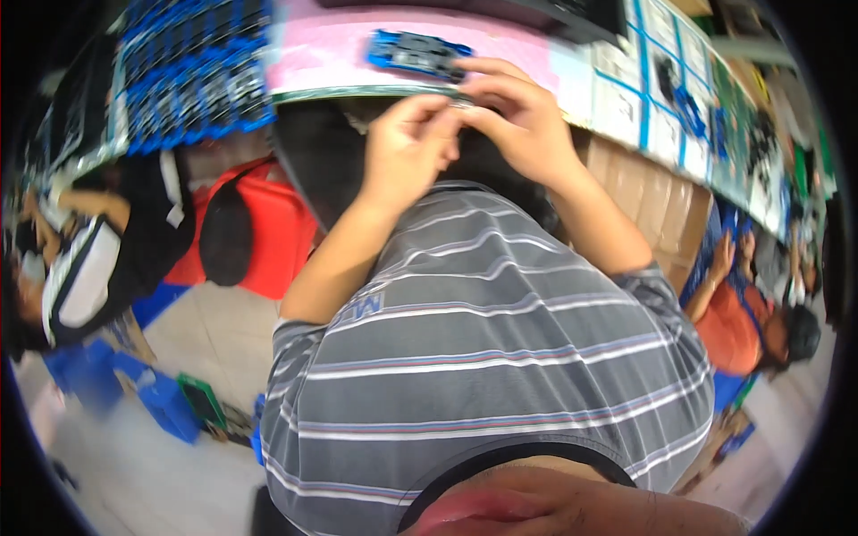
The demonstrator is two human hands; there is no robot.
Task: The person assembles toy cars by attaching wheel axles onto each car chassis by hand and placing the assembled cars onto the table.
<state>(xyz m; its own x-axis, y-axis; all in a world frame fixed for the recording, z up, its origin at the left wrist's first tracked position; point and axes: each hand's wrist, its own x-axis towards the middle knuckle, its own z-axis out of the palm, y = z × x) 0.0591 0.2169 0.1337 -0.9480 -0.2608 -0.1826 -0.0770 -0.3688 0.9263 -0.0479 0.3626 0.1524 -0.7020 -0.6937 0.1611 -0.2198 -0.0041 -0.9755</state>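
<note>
Just off the table's front edge, my left hand (pixel 409 150) and my right hand (pixel 523 121) meet with fingertips pinched together. Between them is a small dark, shiny piece (pixel 461 102), too small and covered to name. Beyond the fingers, a blue part fitted with black and silver pieces (pixel 417 55) lies on the pink work surface (pixel 322 45). The index finger of my right hand reaches close to its right end; whether it touches cannot be made out.
Rows of similar blue-and-black parts (pixel 197 71) fill the left of the bench. White trays with blue dividers (pixel 621 94) stand at the right, above cardboard boxes (pixel 645 192). A red stool (pixel 268 232) is at my left. Co-workers sit at left (pixel 89 259) and right (pixel 733 322).
</note>
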